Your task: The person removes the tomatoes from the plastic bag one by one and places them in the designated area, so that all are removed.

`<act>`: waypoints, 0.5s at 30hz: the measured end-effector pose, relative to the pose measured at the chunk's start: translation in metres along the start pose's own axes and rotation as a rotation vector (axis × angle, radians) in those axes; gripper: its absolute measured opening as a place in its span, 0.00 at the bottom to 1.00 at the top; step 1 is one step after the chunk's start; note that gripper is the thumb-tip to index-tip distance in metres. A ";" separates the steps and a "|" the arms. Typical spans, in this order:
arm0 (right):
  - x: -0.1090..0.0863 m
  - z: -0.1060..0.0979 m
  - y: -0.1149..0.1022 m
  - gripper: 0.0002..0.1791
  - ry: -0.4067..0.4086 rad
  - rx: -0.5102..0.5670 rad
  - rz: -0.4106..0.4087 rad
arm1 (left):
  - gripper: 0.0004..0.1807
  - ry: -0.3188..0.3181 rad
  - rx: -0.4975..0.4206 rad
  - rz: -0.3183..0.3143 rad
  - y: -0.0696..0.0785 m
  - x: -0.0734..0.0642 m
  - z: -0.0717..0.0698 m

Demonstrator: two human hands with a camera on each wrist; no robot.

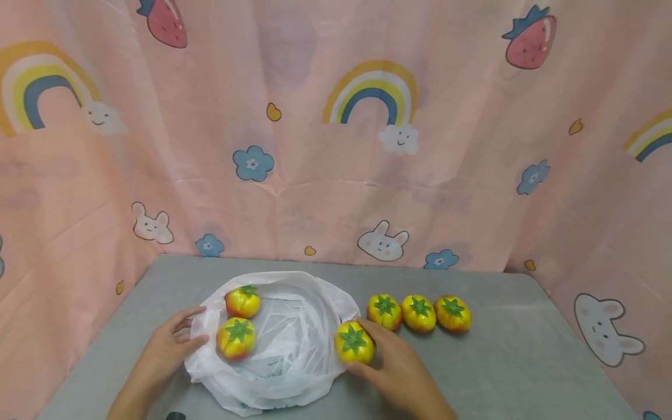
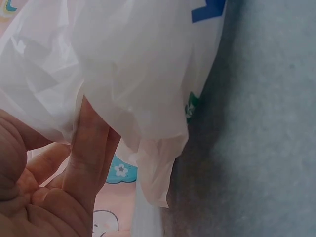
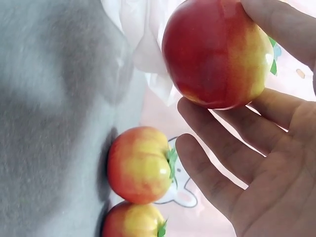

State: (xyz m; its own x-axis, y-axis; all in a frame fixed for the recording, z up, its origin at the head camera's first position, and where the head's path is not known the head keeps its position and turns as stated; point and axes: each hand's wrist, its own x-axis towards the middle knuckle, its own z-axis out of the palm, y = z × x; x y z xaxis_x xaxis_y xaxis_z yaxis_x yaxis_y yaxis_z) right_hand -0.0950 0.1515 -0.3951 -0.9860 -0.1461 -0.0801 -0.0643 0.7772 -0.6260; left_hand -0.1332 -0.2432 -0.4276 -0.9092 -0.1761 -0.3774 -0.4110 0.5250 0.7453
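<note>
A white plastic bag stands with its mouth spread wide on the table. My left hand holds its left rim, fingers and thumb at the thin film. Inside, against the left wall, lie two yellow-red tomatoes with green star-shaped tops: a back tomato and a front tomato. My right hand grips another tomato at the bag's right rim, with the thumb on one side and fingers on the other. The red underside of this held tomato shows in the right wrist view.
Right of the bag, three more tomatoes sit in a row on the grey table: a left one, a middle one and a right one. A pink patterned curtain hangs behind the table. A small dark object shows at the front edge.
</note>
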 end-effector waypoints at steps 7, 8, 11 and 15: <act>0.000 -0.001 0.008 0.44 0.010 0.001 -0.010 | 0.41 0.001 0.001 -0.001 0.000 0.000 -0.002; 0.000 -0.001 0.009 0.44 0.011 0.000 -0.010 | 0.41 0.002 0.003 -0.002 0.000 0.000 -0.002; 0.000 -0.001 0.011 0.43 0.019 -0.006 -0.006 | 0.41 0.005 0.005 0.001 0.001 0.000 -0.003; -0.001 -0.002 0.012 0.43 0.037 -0.012 0.004 | 0.41 0.008 0.003 0.012 0.001 -0.002 -0.004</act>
State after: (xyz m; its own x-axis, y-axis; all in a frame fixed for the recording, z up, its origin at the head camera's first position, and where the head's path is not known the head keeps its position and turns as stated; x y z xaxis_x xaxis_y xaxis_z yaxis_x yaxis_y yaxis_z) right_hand -0.0951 0.1624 -0.4006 -0.9913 -0.1199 -0.0536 -0.0617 0.7850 -0.6164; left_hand -0.1321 -0.2454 -0.4245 -0.9145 -0.1765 -0.3641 -0.4000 0.5298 0.7479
